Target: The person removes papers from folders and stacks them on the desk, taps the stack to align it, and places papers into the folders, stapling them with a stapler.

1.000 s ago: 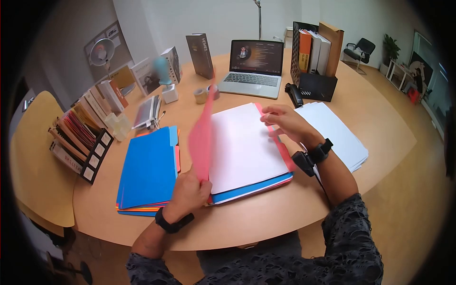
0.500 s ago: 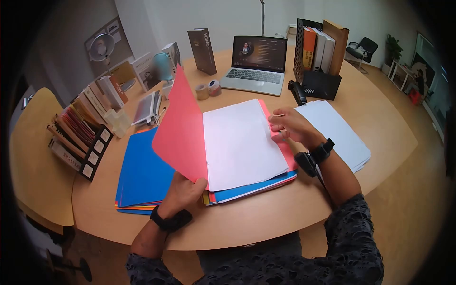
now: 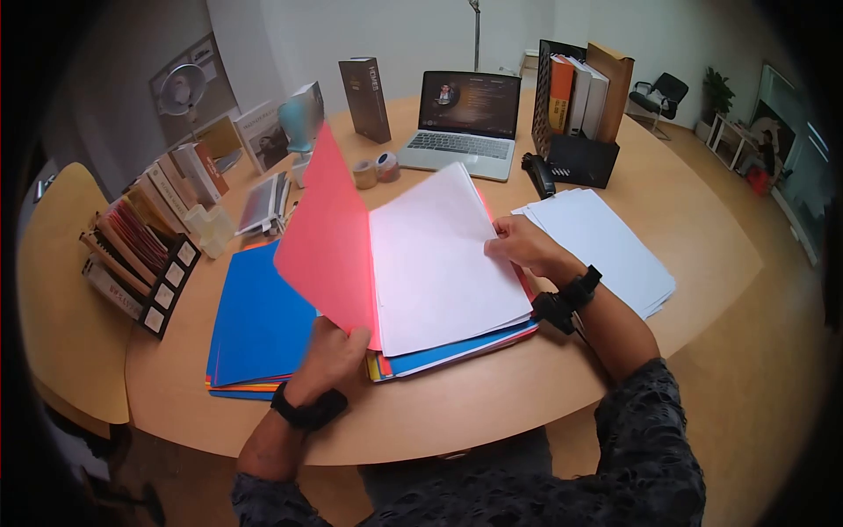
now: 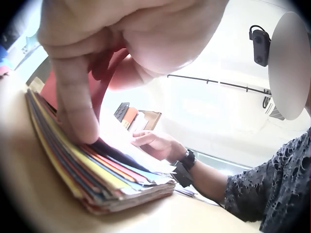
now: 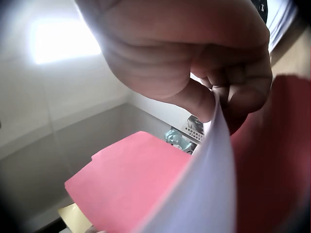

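A pink folder [image 3: 329, 246] lies open on a stack of coloured folders [image 3: 465, 350], its cover raised on the left. My left hand [image 3: 334, 356] grips that cover near its lower corner by the fold. Inside the folder are white paper sheets [image 3: 443, 277]. At their right edge, my right hand [image 3: 532, 248] pinches the paper between thumb and fingers. In the right wrist view the held paper [image 5: 204, 179] bows up, apart from the pink folder back [image 5: 279, 145]. Yellow, red and blue folder edges [image 4: 107, 167] show below my left fingers.
Blue folders [image 3: 255, 321] are piled to the left, loose white paper [image 3: 606, 250] to the right. Behind stand a laptop [image 3: 464, 132], tape rolls [image 3: 376, 169], a stapler [image 3: 538, 176] and a black file holder [image 3: 584, 158]. A book rack [image 3: 167, 285] stands at far left.
The pink cover has swung leftward, opening wider, with my left hand still on it. My right hand has gone from loose fingers beside the sheets to pinching their right edge, which has lifted.
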Available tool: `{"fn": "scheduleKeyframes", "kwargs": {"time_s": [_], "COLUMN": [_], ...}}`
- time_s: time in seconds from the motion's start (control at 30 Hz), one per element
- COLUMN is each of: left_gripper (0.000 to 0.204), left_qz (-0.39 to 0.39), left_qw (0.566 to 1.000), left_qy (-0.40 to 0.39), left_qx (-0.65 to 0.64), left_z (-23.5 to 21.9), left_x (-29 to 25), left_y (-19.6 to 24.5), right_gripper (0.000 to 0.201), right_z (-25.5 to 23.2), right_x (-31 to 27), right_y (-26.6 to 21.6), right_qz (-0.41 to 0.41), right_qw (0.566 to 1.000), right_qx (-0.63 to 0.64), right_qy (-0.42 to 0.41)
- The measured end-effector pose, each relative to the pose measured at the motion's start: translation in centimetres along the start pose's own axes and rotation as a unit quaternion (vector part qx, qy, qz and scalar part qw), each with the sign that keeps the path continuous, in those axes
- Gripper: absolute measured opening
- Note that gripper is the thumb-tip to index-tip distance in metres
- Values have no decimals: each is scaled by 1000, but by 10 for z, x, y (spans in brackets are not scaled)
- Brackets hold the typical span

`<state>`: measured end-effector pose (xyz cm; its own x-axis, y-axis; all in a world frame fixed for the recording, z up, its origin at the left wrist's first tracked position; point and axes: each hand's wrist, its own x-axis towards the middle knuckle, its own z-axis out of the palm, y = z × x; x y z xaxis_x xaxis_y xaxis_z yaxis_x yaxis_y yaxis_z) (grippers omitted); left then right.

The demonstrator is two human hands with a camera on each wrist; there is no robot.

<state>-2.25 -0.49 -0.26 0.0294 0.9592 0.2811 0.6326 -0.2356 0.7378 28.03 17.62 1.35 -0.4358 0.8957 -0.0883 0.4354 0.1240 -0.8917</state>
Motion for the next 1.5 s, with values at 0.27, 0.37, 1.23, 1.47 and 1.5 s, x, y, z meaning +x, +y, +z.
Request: {"fn": "scheduleKeyframes", "kwargs": {"time_s": [0.27, 0.37, 1.23, 1.47, 1.5], "left_gripper": [15, 19, 14, 17, 20], "left_qz": [-45, -45, -153, -121, -141], "left_qw": [996, 998, 936, 961, 955], "left_qy": [32, 18, 131, 242, 258], "left_qx": [-77, -50, -288, -63, -36], "left_z": [3, 0, -41, -132, -143], "left_x": [-2, -1, -21, -87, -98], "left_y": [11, 6, -13, -45, -55], "right_gripper": [23, 19, 22, 29, 30], "right_z": [-155, -223, -157, -83, -69], "right_x": [-50, -62, -48, -15, -12], "right_y": [-12, 28, 6, -31, -34], "right_qz": [-52, -46, -201, -198, -204], "right_qw": [974, 973, 931, 975, 972], "right_qx": [-128, -111, -81, -2, 10], "right_qy": [178, 199, 294, 105, 112]}}
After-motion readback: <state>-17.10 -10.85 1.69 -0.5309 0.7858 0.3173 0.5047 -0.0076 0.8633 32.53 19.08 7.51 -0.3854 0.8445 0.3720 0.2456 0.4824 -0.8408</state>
